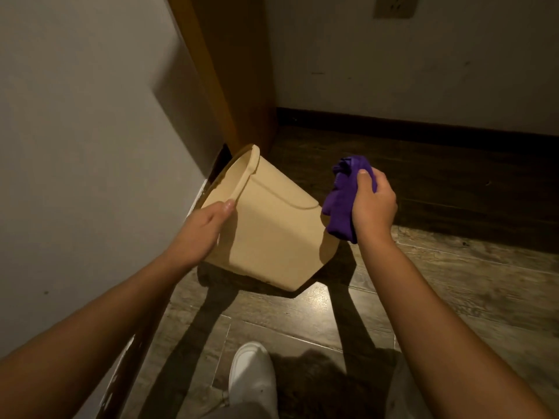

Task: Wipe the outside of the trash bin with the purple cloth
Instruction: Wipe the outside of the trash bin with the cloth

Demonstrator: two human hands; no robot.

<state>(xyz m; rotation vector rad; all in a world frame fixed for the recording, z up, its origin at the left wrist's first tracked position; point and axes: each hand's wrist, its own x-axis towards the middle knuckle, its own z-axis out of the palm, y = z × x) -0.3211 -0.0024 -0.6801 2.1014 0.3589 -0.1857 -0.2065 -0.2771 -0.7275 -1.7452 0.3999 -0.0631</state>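
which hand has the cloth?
The right hand grips the bunched purple cloth; the left hand holds the tilted trash bin by its rim.

A dim corner of a home: plank floor (pixel 453 267) meets plain pale walls (pixel 393 55) with a dark skirting board (pixel 393 124), a wooden door frame (pixel 230 71) stands in the corner, a wall socket (pixel 396 6) sits high up, and a small beige bin (pixel 272 231) is tipped near the left wall.
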